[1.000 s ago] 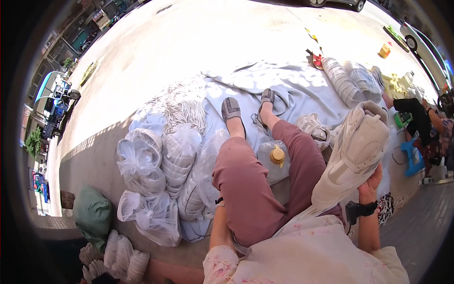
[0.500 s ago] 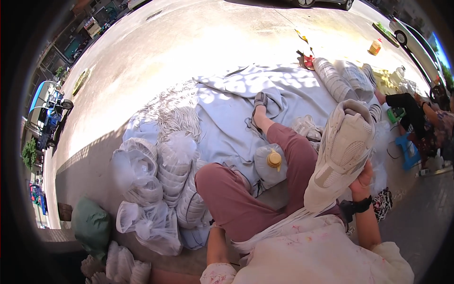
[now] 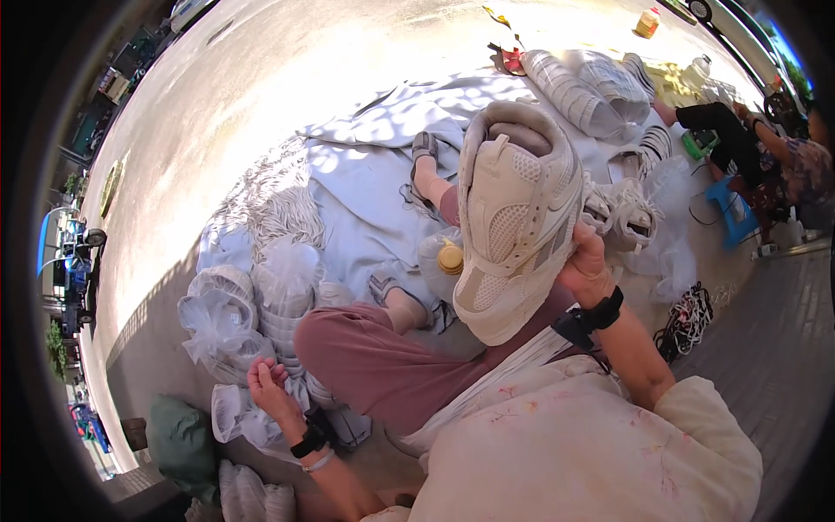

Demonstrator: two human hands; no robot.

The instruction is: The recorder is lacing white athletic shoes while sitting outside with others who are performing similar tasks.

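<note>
While the pale grey-blue ground sheet [image 3: 365, 209] lies spread over the sunlit pavement as before, the view swings in close, and the cream-and-white mesh sneaker [image 3: 513, 217] fills far more of the frame than it did a second ago. It sits higher and nearer the face now, sole toward the person, toe pointing down over the pink-trousered lap [image 3: 391, 365]. That looks like a close inspection under way, not a put-down. The right hand [image 3: 587, 265] grips the shoe's side, fingers wrapped round and thumb hidden behind it. The left hand [image 3: 270, 387], out of sight earlier, now shows at the lower left, fingers loosely curled and resting on the heap of clear plastic bags of white shoes [image 3: 235, 313]. The small yellow-capped bottle [image 3: 448, 258] stays beside the knee.
</note>
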